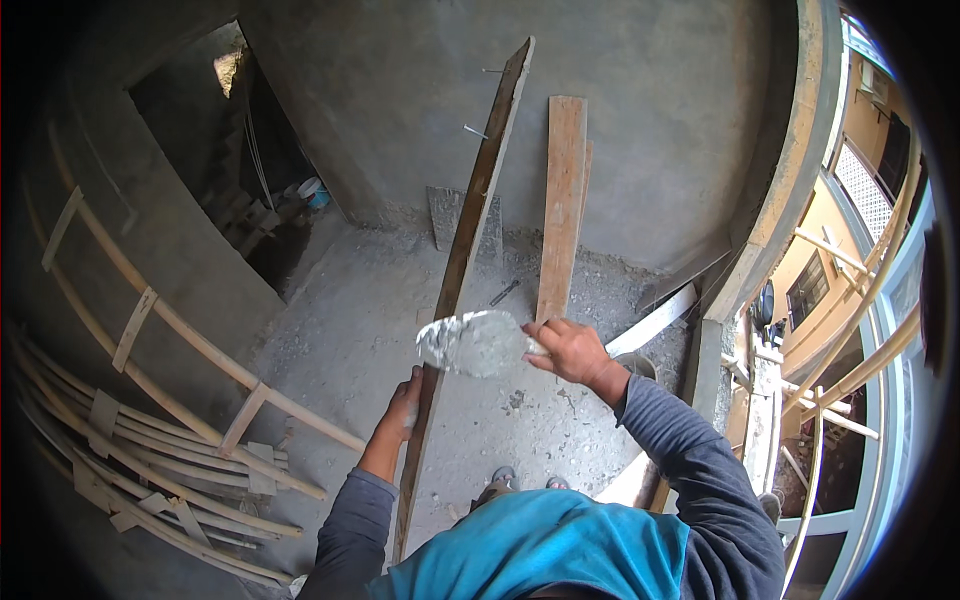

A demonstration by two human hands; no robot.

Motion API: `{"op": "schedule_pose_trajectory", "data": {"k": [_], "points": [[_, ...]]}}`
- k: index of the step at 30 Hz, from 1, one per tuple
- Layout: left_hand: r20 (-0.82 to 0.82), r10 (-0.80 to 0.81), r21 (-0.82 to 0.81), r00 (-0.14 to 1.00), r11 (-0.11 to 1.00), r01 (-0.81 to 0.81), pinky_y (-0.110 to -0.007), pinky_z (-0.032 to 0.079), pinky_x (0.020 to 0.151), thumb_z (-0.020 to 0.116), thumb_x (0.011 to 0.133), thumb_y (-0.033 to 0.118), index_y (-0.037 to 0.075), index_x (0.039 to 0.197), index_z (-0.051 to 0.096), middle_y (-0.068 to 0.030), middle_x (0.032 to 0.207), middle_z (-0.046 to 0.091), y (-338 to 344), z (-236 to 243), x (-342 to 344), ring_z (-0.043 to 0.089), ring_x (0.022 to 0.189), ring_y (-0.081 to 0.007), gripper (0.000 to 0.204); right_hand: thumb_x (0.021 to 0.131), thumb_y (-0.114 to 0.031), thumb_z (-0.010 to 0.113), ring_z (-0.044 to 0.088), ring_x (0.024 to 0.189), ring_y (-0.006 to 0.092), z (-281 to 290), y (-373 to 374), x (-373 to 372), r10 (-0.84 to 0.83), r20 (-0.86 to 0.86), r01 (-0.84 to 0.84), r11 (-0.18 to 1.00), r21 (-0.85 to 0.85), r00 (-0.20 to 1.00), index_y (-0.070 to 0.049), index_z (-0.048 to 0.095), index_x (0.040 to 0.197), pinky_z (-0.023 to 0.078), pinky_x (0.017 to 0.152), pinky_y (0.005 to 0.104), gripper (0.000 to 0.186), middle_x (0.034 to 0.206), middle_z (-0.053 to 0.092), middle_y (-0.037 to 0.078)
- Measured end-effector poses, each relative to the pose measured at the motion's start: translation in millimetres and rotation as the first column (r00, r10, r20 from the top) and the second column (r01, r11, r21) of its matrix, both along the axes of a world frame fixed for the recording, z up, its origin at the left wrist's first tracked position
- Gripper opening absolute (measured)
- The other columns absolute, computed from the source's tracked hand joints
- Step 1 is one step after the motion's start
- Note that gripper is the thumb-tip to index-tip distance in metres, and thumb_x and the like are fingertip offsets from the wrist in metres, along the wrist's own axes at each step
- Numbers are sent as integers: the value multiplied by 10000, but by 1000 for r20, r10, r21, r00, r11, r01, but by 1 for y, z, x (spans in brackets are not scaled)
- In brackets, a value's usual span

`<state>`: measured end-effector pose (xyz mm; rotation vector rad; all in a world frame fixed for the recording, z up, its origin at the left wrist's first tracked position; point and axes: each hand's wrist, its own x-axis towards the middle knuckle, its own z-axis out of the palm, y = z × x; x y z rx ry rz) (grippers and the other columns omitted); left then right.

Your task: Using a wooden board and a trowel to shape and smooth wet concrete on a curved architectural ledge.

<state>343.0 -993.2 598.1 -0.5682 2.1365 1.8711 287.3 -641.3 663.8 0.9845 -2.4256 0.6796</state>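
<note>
A long narrow wooden plank (pixel 474 205) stands tilted in front of me, its top leaning right, with two nails sticking out of its left side near the top. My left hand (pixel 400 408) grips the plank's left side low down; some of its fingers are hidden behind the wood. In my right hand (pixel 575 352) is a trowel (pixel 475 343), my fingers closed round its handle. The trowel's blade, smeared with grey mortar, points left and crosses in front of the plank. Whether blade and plank touch, I cannot tell.
Boards (pixel 565 190) lean on the far plastered wall (pixel 650 130). Wooden ladders (pixel 170 305) and bundled poles stand at the left, near a doorway (pixel 225 150). A window opening with a wooden frame (pixel 780 190) lies right. Debris dots the concrete floor (pixel 330 330).
</note>
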Motion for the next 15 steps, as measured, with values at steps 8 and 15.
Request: {"op": "schedule_pose_trajectory", "data": {"k": [8,15], "points": [[-118,-34,-192,992,981,11,-312,422,443,351,904,757,89,615,534,-52,511,478,-10,-41,35,494,436,-179,750,888,-424,662,659,880,370,62,47,-71,-270,61,275,910,-311,961,-99,580,1171,531,725,449,438,979,658,159],[-129,-10,-283,992,959,-27,-347,432,761,433,945,659,-41,884,628,-46,825,568,-15,-23,69,464,803,-160,729,916,-429,622,660,869,405,117,67,-108,-506,115,513,792,-331,855,-63,599,1137,512,729,454,428,908,681,207]]}}
